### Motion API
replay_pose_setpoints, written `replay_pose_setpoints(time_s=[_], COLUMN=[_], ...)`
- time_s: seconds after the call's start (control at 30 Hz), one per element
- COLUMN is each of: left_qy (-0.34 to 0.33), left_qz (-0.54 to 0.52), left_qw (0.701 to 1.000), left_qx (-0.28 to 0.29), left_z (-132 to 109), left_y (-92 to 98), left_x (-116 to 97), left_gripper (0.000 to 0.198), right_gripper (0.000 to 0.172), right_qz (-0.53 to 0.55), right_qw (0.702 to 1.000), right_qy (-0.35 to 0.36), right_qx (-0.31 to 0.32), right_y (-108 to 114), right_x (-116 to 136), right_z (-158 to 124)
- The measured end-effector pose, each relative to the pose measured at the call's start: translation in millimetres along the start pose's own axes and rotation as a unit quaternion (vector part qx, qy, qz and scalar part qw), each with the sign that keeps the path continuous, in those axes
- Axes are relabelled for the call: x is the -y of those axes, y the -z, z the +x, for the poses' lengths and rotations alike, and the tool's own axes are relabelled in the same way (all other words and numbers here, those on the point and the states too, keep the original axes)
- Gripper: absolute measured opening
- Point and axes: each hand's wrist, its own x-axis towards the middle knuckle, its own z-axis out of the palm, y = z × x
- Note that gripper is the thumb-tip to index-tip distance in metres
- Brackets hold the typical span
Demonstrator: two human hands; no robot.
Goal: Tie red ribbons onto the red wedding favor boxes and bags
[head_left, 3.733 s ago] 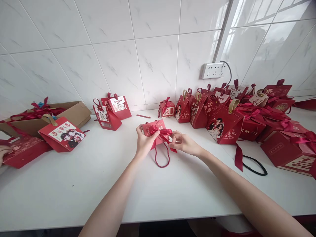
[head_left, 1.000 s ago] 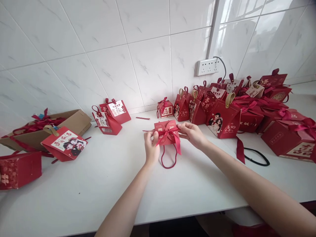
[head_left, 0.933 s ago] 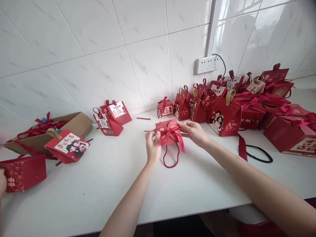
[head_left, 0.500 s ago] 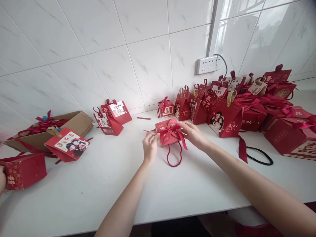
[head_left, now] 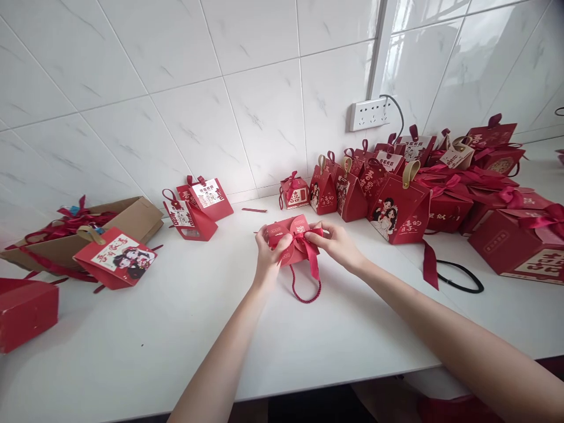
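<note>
A small red gift box (head_left: pixel 294 230) with a red ribbon bow (head_left: pixel 307 245) sits near the middle of the white table (head_left: pixel 132 352). Its red cord handle (head_left: pixel 305 291) lies looped toward me. My left hand (head_left: pixel 269 254) grips the box's left side, fingers closed around it. My right hand (head_left: pixel 333 243) pinches the ribbon bow at the box's top, fingers pressed together. Both forearms reach in from the lower edge.
Many finished red gift boxes (head_left: pixel 403 205) crowd the right side under a wall socket (head_left: pixel 369 113). A cardboard box (head_left: pixel 110 220) with ribbons, flat red boxes (head_left: pixel 115 257) and a red box (head_left: pixel 26 311) lie at left. A black loop (head_left: pixel 460 276) rests at right.
My right hand moved from the box's right side onto the bow and pinched it. My left hand closed on the box's left side. Another person's hand at far left is gone from view.
</note>
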Motion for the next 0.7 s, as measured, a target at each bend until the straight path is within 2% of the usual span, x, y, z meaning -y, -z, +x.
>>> replay_pose_setpoints(time_s=[0.17, 0.37, 0.7], left_qy=[0.017, 0.053, 0.025], left_qz=[0.047, 0.030, 0.097], left_qw=[0.998, 0.989, 0.957], left_qx=[0.042, 0.134, 0.271], left_z=[-1.2, -1.4, 3.4], left_y=[2.4, 8.9, 20.7], left_x=[-2.1, -0.7, 3.2], left_gripper=[0.080, 0.108, 0.133], right_gripper=[0.024, 0.038, 0.043], right_qz=[-0.004, 0.100, 0.102], right_qw=[1.000, 0.995, 0.994], right_qy=[0.007, -0.024, -0.030], right_qx=[0.004, -0.014, -0.034], right_y=[1.2, 3.4, 8.5], right_x=[-0.9, -3.6, -7.6], right_z=[0.0, 3.6, 9.9])
